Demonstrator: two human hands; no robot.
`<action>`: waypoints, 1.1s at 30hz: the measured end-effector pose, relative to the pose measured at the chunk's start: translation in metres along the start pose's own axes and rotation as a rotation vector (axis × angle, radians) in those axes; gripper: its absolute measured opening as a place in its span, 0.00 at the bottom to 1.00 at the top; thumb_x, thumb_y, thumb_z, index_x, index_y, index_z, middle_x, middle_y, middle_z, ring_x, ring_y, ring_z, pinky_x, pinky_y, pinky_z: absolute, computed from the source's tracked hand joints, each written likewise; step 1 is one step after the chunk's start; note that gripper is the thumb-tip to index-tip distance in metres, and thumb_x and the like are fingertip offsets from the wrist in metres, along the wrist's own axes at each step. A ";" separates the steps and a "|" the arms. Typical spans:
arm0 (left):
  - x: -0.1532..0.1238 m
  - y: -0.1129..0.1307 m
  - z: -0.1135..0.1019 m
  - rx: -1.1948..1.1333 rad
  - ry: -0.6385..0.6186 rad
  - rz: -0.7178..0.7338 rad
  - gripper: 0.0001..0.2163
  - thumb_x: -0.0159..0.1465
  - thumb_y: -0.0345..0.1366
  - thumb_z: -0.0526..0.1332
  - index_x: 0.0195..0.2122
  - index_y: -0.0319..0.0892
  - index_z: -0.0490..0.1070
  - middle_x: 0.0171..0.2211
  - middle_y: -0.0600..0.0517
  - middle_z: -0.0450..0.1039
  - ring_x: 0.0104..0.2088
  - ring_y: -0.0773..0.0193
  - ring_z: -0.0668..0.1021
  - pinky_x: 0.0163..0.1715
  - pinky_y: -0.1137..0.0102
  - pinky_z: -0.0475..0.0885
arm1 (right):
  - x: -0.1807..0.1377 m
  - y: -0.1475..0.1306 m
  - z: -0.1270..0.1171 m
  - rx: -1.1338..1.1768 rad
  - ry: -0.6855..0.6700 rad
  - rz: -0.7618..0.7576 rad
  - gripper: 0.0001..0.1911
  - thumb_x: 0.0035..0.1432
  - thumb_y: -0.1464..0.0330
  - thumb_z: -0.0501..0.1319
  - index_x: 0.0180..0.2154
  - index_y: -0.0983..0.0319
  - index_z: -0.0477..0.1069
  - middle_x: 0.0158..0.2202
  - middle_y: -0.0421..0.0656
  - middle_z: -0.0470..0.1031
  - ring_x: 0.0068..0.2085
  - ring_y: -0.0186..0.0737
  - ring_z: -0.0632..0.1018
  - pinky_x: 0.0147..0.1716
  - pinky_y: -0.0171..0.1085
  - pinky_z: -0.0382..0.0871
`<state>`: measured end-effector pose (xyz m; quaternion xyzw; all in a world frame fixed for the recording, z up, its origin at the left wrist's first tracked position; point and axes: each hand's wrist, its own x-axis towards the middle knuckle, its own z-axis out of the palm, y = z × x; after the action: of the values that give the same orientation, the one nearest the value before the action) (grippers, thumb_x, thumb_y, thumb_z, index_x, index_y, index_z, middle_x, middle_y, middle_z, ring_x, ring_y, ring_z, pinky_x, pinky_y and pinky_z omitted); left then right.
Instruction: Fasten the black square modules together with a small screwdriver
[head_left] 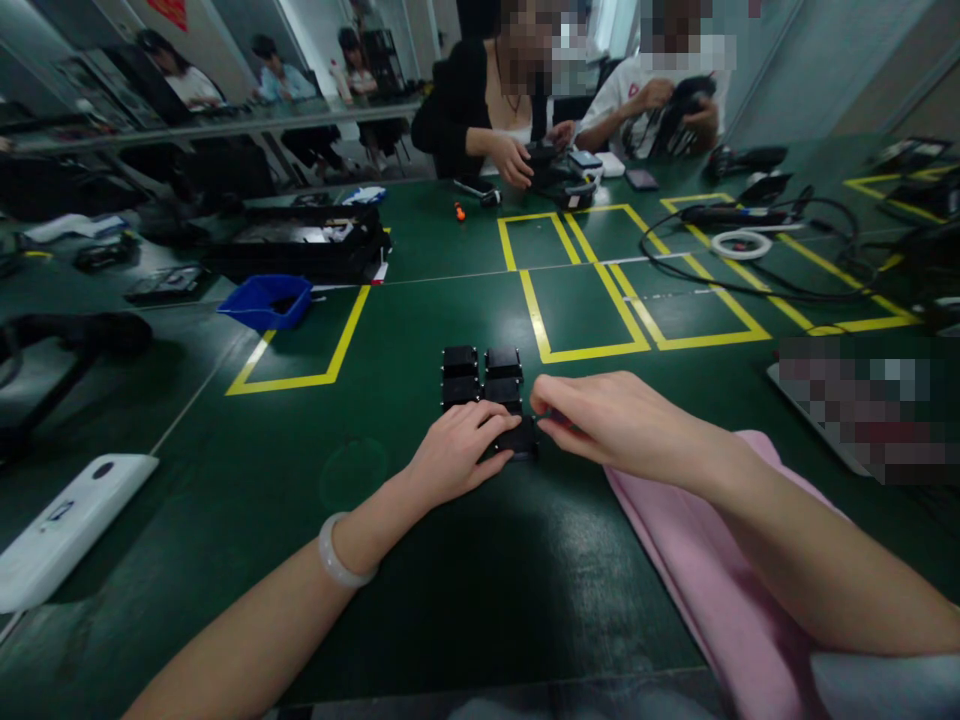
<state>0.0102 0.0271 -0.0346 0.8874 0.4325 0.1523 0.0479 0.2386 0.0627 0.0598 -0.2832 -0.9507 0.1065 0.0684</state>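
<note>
Several small black box-shaped parts [481, 375] stand in two tight rows on the green table [420, 560] just beyond my hands. My left hand [459, 452] lies on top of the nearest parts, its fingers curled over them; a pale bangle circles its wrist. My right hand [604, 418] comes in from the right with fingertips pinched against the side of the nearest black part [521, 438]. My right forearm rests on a pink cloth [720, 580].
Yellow tape boxes [585, 310] mark the table. A blue bin [268, 300] and black trays [304, 245] sit far left, a white device [67, 525] near left, cables and a tape ring [741, 244] far right. Two people handle black parts across the table.
</note>
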 end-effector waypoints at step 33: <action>0.000 -0.001 0.000 -0.002 -0.026 -0.004 0.16 0.66 0.38 0.57 0.55 0.43 0.63 0.52 0.47 0.68 0.48 0.56 0.72 0.45 0.62 0.68 | 0.004 0.001 0.004 -0.051 -0.012 0.047 0.08 0.66 0.65 0.47 0.40 0.60 0.61 0.28 0.38 0.72 0.25 0.33 0.69 0.23 0.33 0.47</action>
<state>0.0094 0.0273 -0.0347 0.8885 0.4333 0.1411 0.0544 0.2350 0.0651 0.0561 -0.3064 -0.9466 0.0854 0.0527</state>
